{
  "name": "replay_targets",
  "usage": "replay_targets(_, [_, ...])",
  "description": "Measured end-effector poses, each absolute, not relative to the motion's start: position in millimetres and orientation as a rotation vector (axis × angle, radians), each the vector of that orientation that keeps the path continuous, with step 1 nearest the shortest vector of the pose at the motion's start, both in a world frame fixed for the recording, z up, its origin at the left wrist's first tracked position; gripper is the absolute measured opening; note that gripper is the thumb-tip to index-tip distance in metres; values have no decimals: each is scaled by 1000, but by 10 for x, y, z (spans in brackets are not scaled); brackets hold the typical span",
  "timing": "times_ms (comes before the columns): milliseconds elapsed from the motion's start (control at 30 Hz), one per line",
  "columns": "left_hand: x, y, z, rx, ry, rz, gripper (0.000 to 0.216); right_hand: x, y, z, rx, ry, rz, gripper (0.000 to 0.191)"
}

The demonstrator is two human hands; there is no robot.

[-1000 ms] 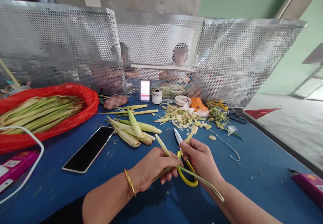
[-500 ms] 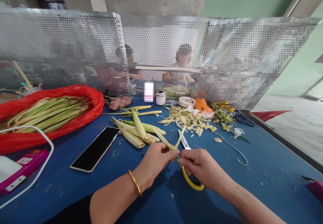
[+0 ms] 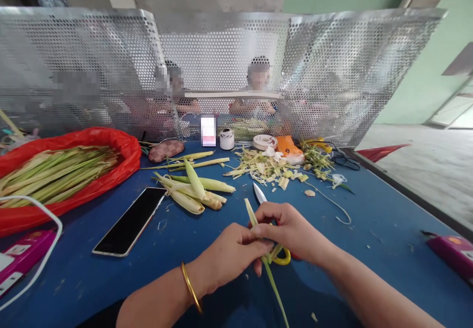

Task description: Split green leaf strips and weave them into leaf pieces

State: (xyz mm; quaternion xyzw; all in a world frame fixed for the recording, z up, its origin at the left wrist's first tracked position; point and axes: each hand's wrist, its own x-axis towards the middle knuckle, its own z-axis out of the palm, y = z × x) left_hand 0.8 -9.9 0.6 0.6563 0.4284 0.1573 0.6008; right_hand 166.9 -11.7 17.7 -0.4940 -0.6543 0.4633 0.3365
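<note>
Leaf strip (image 3: pixel 252 214) pinched between left hand (image 3: pixel 231 254) and right hand (image 3: pixel 291 229), right of phone (image 3: pixel 130 220); right hand also grips scissors (image 3: pixel 259 193). Forked ends now merged, tail hanging down. Fold looks tightened.

Hidden: scissors (image 3: pixel 259 193) handles lying under the right hand (image 3: pixel 291 232), only the blade tip and a yellow loop showing; strip (image 3: pixel 250 211) middle disappearing inside the left hand (image 3: pixel 231 256) grip.
Cut off: strip tail running off the bottom edge; red bag (image 3: pixel 129 146) and cable (image 3: pixel 61 228) running off the left edge.
Blurred: people (image 3: pixel 253 107) sitting behind the mesh (image 3: pixel 332 72).
</note>
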Motion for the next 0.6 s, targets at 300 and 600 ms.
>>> replay_targets(300, [73,-176,98,1496,1045,315,42,1551,-160,51,-1256,-1550,818,28])
replay_targets(600, [113,-258,38,1621,1078,302,44,1513,-182,8,-1272,-1552,714,31])
